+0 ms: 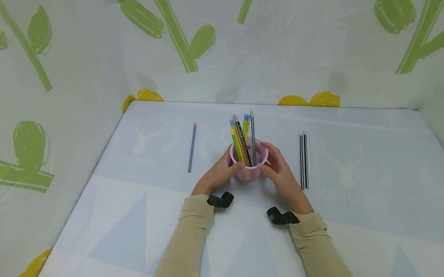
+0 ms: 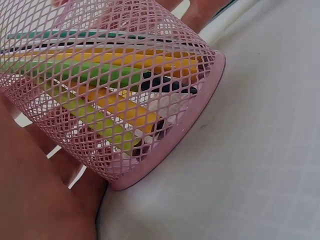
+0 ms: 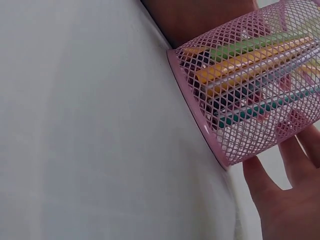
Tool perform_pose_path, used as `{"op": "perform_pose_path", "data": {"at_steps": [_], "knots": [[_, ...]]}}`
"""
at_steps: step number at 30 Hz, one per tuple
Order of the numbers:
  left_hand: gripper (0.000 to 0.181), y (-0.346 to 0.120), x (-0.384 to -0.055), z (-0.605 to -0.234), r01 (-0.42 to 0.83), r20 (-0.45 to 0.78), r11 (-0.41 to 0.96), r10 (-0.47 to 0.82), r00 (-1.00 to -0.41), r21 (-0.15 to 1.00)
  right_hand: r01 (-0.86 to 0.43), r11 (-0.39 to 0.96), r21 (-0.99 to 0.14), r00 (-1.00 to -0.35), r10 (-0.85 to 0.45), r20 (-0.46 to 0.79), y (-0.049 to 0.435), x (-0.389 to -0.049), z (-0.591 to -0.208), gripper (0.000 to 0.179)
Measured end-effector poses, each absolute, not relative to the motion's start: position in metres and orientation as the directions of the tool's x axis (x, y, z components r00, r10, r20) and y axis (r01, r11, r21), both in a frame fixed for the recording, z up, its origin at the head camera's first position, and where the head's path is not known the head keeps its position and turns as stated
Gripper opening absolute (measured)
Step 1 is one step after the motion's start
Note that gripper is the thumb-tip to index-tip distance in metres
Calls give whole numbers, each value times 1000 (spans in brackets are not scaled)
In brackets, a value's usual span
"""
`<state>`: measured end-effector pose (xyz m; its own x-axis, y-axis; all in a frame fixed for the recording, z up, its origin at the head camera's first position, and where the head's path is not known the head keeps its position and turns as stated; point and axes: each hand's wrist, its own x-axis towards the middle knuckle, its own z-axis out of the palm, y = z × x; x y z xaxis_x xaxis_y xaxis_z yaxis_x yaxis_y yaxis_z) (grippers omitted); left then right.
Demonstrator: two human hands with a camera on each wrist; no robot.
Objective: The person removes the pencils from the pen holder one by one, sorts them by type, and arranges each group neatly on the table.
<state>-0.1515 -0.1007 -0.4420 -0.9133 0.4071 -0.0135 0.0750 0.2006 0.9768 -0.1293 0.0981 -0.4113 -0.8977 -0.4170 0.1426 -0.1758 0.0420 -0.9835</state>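
Observation:
A pink mesh pencil cup (image 1: 247,174) stands on the table with several pencils (image 1: 239,142) leaning in it, green, yellow, black and teal. From its left side my left hand (image 1: 217,172) grips the cup, thumb near the rim. On the opposite side my right hand (image 1: 281,176) holds it too, thumb at the front and fingers around the far side. Through the mesh in the left wrist view, the lower ends of the pencils (image 2: 110,75) rest near the cup's base (image 2: 170,135). The right wrist view shows fingers (image 3: 262,182) against the cup wall (image 3: 250,145).
Left of the cup lies a single blue-purple pencil (image 1: 192,149) with a reddish end. To the right, dark striped pencils (image 1: 304,160) lie side by side, close to my right hand. A pale patterned cloth covers the table (image 1: 126,218), and flower-printed fabric walls (image 1: 286,51) rise behind and beside it.

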Motion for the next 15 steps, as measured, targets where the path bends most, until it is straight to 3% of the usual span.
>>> {"op": "perform_pose_path", "data": {"at_steps": [9, 15], "knots": [[58, -104, -153, -441, 96, 9, 234, 347, -938, 968, -158, -51, -986, -889, -428, 164, 94, -128, -417, 67], [52, -102, -154, -441, 112, 62, 157, 295, -953, 981, -145, -55, -988, -898, -411, 155, 90, -128, -415, 64]]}}
